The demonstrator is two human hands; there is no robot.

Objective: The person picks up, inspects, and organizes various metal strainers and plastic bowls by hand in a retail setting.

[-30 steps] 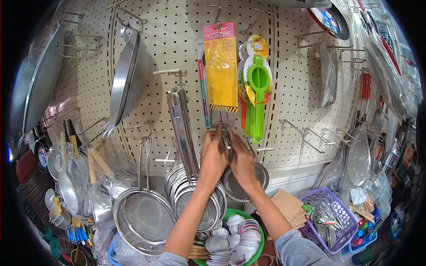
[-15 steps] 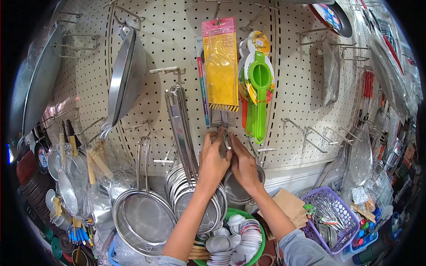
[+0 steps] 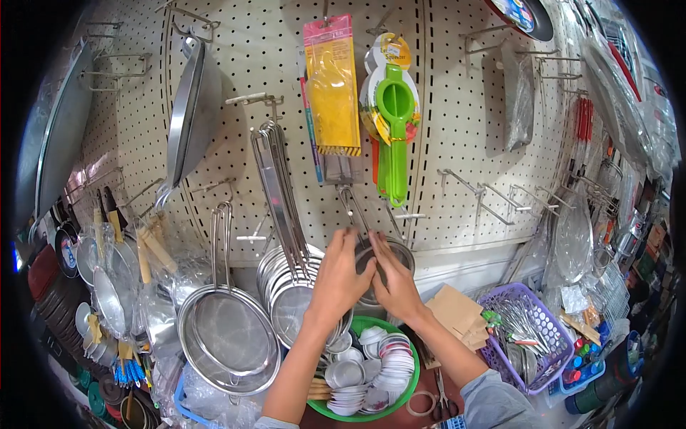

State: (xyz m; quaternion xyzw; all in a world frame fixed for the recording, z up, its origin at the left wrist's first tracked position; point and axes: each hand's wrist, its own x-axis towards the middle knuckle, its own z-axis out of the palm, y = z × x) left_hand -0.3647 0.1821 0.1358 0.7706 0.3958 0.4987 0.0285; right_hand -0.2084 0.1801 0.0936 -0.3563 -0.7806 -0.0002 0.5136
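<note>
A small metal strainer (image 3: 404,259) hangs by its long wire handle from a hook in the middle of the pegboard. My left hand (image 3: 339,275) is in front of it on the left, fingers stretched upward and fingertips slightly blurred near the handle. My right hand (image 3: 395,282) overlaps the strainer's mesh, its fingers straight and pointing up to the left. Both thumbs come close together, and nothing shows gripped between the hands. Just left of them hangs a stack of medium strainers (image 3: 291,304), partly covered by my left forearm.
Larger strainers (image 3: 230,336) hang at the left. Above are a yellow-backed package (image 3: 332,93) and a green lemon squeezer (image 3: 395,136). Below stand a green basin (image 3: 413,379) of small white dishes and a purple basket (image 3: 532,382) of utensils. Empty hooks (image 3: 493,200) jut out right.
Both my hands have come down from the hook and away from the top of the strainer's handle. The hook and handle loop now show uncovered. The view has shifted slightly.
</note>
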